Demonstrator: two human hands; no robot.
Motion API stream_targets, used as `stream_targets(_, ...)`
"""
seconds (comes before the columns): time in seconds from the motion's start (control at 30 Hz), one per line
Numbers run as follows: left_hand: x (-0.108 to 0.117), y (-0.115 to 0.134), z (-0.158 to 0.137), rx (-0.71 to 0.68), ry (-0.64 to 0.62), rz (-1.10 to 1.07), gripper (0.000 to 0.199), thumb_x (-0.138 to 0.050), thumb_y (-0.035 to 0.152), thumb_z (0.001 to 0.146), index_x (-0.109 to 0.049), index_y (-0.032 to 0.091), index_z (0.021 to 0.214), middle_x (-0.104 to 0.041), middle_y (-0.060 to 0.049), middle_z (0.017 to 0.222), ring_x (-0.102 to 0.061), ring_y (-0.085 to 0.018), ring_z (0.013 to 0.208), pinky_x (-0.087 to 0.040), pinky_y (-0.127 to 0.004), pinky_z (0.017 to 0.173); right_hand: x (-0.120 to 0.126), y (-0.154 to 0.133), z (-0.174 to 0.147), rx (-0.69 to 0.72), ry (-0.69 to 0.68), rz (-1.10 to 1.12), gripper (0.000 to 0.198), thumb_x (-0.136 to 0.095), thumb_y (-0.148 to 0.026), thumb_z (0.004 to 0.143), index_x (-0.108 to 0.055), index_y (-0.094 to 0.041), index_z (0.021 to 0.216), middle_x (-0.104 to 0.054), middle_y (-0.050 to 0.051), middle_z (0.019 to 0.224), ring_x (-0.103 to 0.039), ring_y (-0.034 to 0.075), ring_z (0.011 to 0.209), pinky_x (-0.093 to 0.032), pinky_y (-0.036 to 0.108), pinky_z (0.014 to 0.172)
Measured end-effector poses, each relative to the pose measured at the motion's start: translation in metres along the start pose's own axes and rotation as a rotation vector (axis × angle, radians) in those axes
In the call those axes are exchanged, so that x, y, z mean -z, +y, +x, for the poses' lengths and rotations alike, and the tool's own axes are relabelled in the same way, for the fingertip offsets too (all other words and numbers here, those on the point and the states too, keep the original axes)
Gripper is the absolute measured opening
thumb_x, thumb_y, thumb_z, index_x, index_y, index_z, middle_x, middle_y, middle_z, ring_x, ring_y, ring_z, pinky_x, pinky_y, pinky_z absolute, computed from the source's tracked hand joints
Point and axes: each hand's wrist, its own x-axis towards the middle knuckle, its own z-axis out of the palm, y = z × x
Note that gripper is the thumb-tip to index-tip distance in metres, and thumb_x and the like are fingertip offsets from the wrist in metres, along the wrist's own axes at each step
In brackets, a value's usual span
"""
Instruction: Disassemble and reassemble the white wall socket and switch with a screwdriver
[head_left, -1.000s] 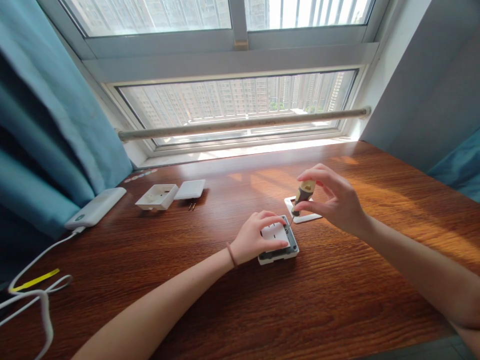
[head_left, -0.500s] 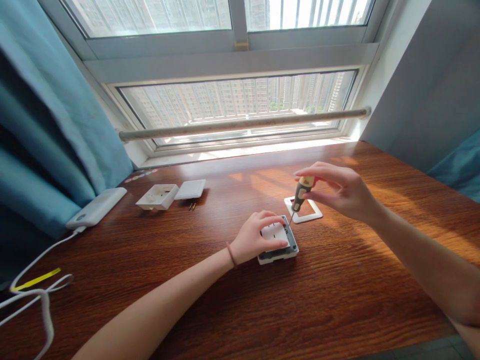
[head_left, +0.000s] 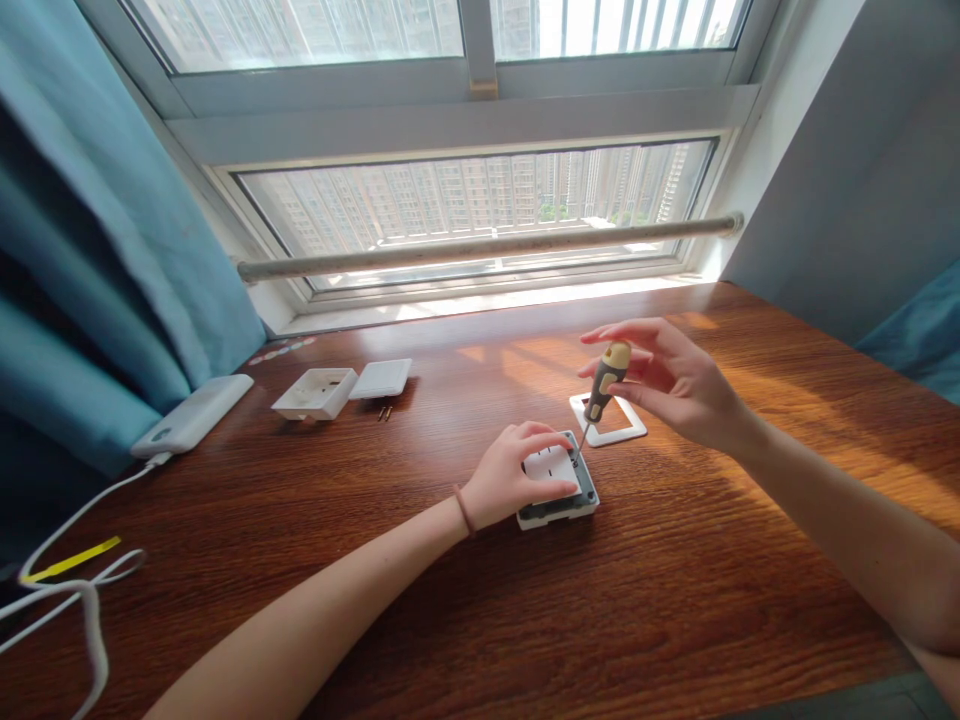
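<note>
One worktop (head_left: 675, 600), two hands, one socket unit (head_left: 550, 466) near the middle: looks like you're on the screw-driving step, and the next twist calls for a straighter shaft.
Your left hand (head_left: 517, 472) clamps the unit down, thumb and fingers astride. One hollow box (head_left: 330, 405), one frame (head_left: 621, 437) and one square plate (head_left: 381, 378) sit around it. One screwdriver (head_left: 606, 382), tilted, held loosely by your right hand (head_left: 679, 385), tip at the unit's edge. Two tiny screw-like bits (head_left: 388, 413) by the plate.

Brn tbl (head_left: 525, 620) carries socket (head_left: 553, 466), wht frame (head_left: 619, 437), box (head_left: 313, 408), plate (head_left: 382, 378), screws (head_left: 385, 413) & wht device (head_left: 195, 415).
</note>
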Motion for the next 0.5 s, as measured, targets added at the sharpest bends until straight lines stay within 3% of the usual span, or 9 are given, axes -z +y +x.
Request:
stream_targets(0.07,0.000,0.000,0.000,-0.004,0.003,0.000,0.045,-0.069,0.046,0.067,-0.062,0.028,0.108,-0.057,-0.003,0.112,-0.051,-0.021,0.102,-0.039,-0.033,0.094,-0.001,-0.001,0.000,0.014,0.004,-0.025,0.035,-0.054,-0.011,0.082,-0.048,-0.025,0.114,-0.046,0.007,0.122,-0.059,0.020,0.100,-0.053,0.037,0.083)
stream_targets(0.17,0.000,-0.001,0.000,-0.009,0.008,0.002,0.045,-0.068,0.047,0.067,-0.062,0.028,0.108,-0.057,-0.003,0.112,-0.051,-0.021,0.102,-0.039,-0.033,0.094,0.000,-0.003,0.001,0.050,0.034,-0.148,0.034,-0.056,-0.012,0.081,-0.053,-0.024,0.113,-0.052,0.006,0.111,-0.056,0.019,0.102,-0.048,0.038,0.089)
stream_targets(0.27,0.000,-0.001,-0.001,-0.010,0.008,0.004,0.046,-0.068,0.048,0.067,-0.062,0.027,0.108,-0.057,-0.003,0.112,-0.051,-0.021,0.103,-0.038,-0.033,0.094,0.005,-0.008,0.001,0.091,-0.051,-0.238,0.034,-0.058,-0.013,0.081,-0.055,-0.024,0.112,-0.059,0.005,0.101,-0.056,0.018,0.097,-0.046,0.037,0.088)
stream_targets(0.37,0.000,-0.001,-0.001,-0.010,0.004,0.004,0.046,-0.068,0.048,0.067,-0.062,0.028,0.107,-0.057,-0.003,0.112,-0.051,-0.021,0.103,-0.038,-0.034,0.094,0.007,-0.012,-0.001,0.104,-0.126,-0.256,0.035,-0.054,-0.013,0.084,-0.052,-0.024,0.116,-0.060,0.006,0.107,-0.056,0.019,0.100,-0.045,0.038,0.089)
stream_targets(0.5,-0.001,-0.001,-0.001,-0.011,0.011,0.005,0.046,-0.068,0.048,0.068,-0.061,0.028,0.108,-0.057,-0.003,0.112,-0.051,-0.021,0.103,-0.038,-0.034,0.095,-0.002,-0.006,-0.003,0.112,-0.022,-0.326,0.044,-0.067,-0.020,0.075,-0.051,-0.025,0.116,-0.056,0.006,0.110,-0.053,0.021,0.104,-0.045,0.038,0.087)
